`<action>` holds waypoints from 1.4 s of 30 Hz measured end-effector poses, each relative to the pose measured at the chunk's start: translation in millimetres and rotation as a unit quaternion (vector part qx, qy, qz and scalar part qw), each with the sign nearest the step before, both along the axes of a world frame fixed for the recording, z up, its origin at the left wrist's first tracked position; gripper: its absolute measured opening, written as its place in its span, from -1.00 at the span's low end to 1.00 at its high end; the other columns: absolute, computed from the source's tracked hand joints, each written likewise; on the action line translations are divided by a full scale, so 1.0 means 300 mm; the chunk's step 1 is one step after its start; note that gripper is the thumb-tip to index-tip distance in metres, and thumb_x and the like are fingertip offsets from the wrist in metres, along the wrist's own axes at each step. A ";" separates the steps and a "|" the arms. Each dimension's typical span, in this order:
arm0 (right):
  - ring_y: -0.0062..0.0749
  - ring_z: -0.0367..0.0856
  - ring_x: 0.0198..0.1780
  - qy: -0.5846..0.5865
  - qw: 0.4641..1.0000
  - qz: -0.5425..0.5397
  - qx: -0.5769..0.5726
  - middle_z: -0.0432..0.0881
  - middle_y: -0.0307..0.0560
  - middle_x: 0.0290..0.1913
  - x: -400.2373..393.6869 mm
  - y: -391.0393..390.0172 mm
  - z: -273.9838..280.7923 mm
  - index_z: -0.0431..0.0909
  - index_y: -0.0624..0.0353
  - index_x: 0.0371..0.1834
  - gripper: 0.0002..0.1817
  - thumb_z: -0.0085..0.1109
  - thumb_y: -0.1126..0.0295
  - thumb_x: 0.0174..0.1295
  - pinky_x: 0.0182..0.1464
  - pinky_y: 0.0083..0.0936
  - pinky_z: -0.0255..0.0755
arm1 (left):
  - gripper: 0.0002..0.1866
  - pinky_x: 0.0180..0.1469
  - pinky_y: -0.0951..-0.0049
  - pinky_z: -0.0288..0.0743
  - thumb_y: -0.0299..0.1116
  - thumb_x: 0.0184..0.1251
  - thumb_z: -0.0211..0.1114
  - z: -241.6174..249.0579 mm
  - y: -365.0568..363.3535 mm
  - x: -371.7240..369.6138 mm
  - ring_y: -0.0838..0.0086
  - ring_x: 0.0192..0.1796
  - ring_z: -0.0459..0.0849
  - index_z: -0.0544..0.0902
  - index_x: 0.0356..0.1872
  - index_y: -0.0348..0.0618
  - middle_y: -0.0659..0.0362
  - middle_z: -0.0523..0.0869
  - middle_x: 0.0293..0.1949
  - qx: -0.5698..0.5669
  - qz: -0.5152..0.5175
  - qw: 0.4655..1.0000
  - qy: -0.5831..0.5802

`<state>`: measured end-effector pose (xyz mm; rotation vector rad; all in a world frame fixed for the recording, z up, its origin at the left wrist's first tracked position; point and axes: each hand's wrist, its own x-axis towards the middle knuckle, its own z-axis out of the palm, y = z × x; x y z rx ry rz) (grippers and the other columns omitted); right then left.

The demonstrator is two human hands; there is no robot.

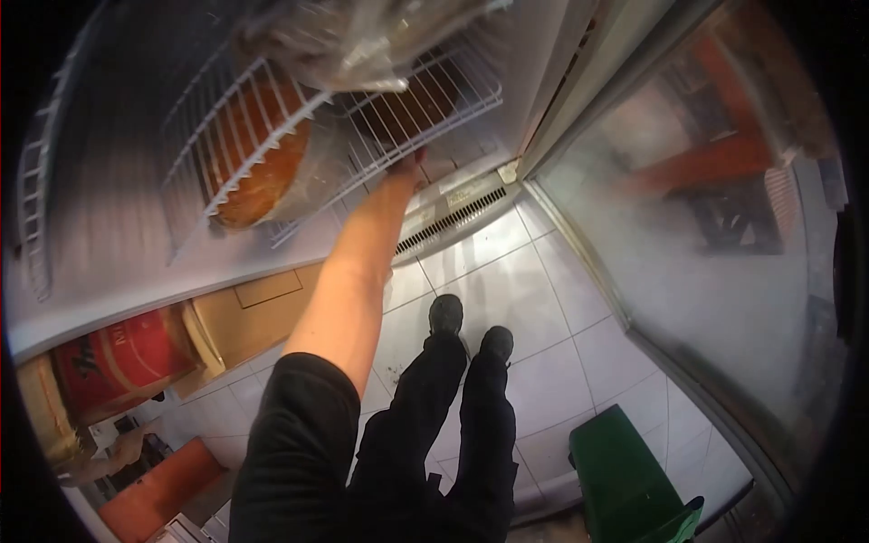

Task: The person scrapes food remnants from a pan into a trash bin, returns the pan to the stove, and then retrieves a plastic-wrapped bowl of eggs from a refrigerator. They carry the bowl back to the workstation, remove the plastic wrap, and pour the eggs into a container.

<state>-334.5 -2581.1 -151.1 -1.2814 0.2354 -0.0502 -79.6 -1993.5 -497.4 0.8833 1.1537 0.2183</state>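
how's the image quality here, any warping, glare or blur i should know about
Head view: strong fisheye warping bends the white wire shelf and floor tiles, with black corners around the frame; the glass door at right is hazy and shows smeared reddish reflections; the plastic bag at the top is glossy and blurred; the reaching arm, its hand and the shoes are reasonably sharp.

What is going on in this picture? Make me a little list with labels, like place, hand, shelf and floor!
place: an open fridge with a white wire shelf and a foggy glass door
left hand: reaching up, fingers at the underside of the wire shelf
right hand: not in view
on the shelf: a bagged brown loaf and another plastic bag higher up
floor: white tiles, the person's black shoes
nearby: a green crate, a red box
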 end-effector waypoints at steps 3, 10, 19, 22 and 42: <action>-0.33 0.30 -0.11 0.049 0.998 -0.037 -0.010 0.35 -0.07 -0.14 -0.043 -0.060 -0.098 0.27 0.14 0.01 -0.59 -0.15 0.16 0.14 -0.04 -0.35 0.16 | -0.86 -0.50 0.52 0.52 -0.42 0.20 0.00 0.020 0.023 0.033 0.44 -0.52 0.54 0.44 -0.38 -0.32 0.11 0.54 -0.51 0.014 -0.003 1.000 0.024; -0.34 0.34 -0.16 0.107 0.989 -0.102 -0.025 0.37 -0.10 -0.18 -0.067 -0.194 -0.232 0.26 0.13 0.02 -0.59 -0.12 0.21 0.13 -0.10 -0.37 0.23 | -0.86 -0.55 0.52 0.48 -0.43 0.18 0.02 0.099 -0.036 0.008 0.45 -0.55 0.53 0.43 -0.44 -0.33 0.12 0.52 -0.55 0.052 0.014 0.998 0.024; -0.36 0.40 -0.23 0.199 0.960 -0.189 -0.049 0.39 -0.14 -0.24 -0.164 -0.280 -0.410 0.24 0.12 0.04 -0.59 -0.08 0.27 0.11 -0.19 -0.40 0.32 | -0.85 -0.61 0.51 0.42 -0.45 0.15 0.04 0.216 -0.088 -0.126 0.47 -0.59 0.52 0.42 -0.52 -0.34 0.13 0.50 -0.61 0.097 0.029 0.994 0.041; -0.37 0.42 -0.25 0.229 0.946 -0.223 -0.060 0.40 -0.15 -0.25 -0.211 -0.264 -0.497 0.24 0.12 0.05 -0.59 -0.06 0.29 0.11 -0.22 -0.41 0.36 | -0.88 -0.65 0.52 0.42 -0.54 0.11 0.03 0.229 -0.106 -0.224 0.46 -0.66 0.49 0.39 -0.56 -0.39 0.10 0.48 -0.63 0.140 -0.004 0.989 0.047; -0.36 0.13 0.22 0.214 0.917 0.249 0.227 0.17 -0.07 0.20 0.432 1.372 -1.196 -0.13 0.09 0.30 -0.11 0.00 0.54 -0.25 0.20 -0.51 0.01 | -0.66 -0.41 0.56 0.53 -0.27 0.27 -0.01 0.227 -0.283 -0.740 0.41 -0.51 0.61 0.44 -0.39 -0.47 0.01 0.58 -0.53 0.015 -0.061 0.997 0.052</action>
